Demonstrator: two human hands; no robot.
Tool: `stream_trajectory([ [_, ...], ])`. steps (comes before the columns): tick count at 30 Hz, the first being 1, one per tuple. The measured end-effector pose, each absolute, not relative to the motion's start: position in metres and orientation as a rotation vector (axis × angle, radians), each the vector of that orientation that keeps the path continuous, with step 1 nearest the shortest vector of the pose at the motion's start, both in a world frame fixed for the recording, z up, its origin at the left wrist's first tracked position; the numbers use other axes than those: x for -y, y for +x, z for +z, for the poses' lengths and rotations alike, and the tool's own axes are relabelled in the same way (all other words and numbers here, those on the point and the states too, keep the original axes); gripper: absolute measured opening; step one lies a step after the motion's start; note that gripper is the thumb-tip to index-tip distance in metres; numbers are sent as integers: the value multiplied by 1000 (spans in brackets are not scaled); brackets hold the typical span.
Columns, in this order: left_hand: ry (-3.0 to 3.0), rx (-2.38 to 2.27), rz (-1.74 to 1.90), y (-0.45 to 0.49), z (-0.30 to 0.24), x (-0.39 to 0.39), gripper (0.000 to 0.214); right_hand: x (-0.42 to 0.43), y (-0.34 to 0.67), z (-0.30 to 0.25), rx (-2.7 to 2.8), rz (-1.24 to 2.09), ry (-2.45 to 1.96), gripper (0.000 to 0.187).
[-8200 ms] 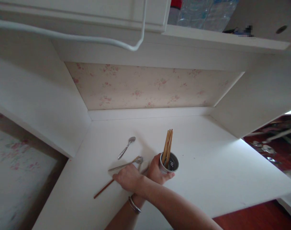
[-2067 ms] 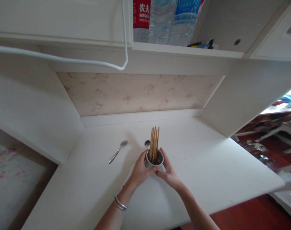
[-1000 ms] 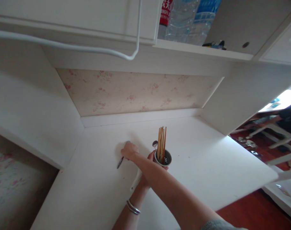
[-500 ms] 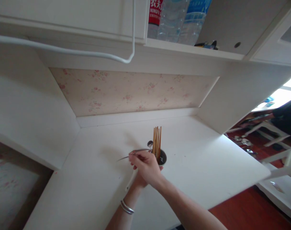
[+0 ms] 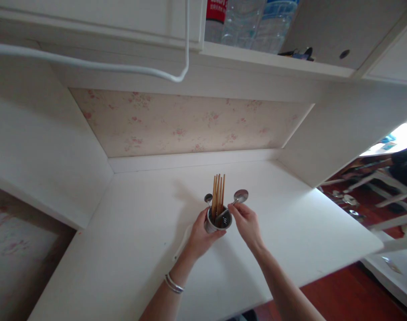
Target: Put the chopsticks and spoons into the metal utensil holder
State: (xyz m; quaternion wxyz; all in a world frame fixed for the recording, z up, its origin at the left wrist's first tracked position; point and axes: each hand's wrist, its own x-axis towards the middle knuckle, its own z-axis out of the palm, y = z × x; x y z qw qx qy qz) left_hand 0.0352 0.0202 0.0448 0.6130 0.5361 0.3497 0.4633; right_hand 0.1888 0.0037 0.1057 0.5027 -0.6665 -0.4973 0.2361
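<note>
My left hand [image 5: 201, 236] wraps round a metal utensil holder [image 5: 210, 226] from its left and near side. Several wooden chopsticks [image 5: 218, 191] stand upright in the holder, and a small spoon [image 5: 208, 198] leans out at its left. Between thumb and fingers, my right hand [image 5: 246, 221] pinches a larger metal spoon [image 5: 241, 195]. The bowl of that spoon points up and to the right, and its handle slants down into the holder's mouth. Partly covered by my left hand and wrist, a white handled object [image 5: 181, 245] lies on the tabletop; its kind I cannot make out.
The white tabletop [image 5: 136, 214] meets a low back ledge and side panels. Overhead, a white cable [image 5: 123, 68] runs below the cabinet. Plastic bottles [image 5: 243, 24] stand on the shelf [image 5: 273, 59]. At the far right are a white chair [image 5: 397, 227] and several metal items on the floor.
My right hand has moved from left of the holder, across my left hand, to its right side. The spoon's handle is now inside the holder's mouth. The view has shifted slightly.
</note>
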Motion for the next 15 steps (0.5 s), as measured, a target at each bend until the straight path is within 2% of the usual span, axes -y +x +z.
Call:
stream_trajectory([
  [5, 1304, -804, 1099, 37, 40, -22, 72, -2, 181, 94, 1248, 484, -1628, 31],
  [15, 1345, -734, 1076, 34, 43, -21, 69, -8, 182, 76, 1031, 667, -1544, 35],
])
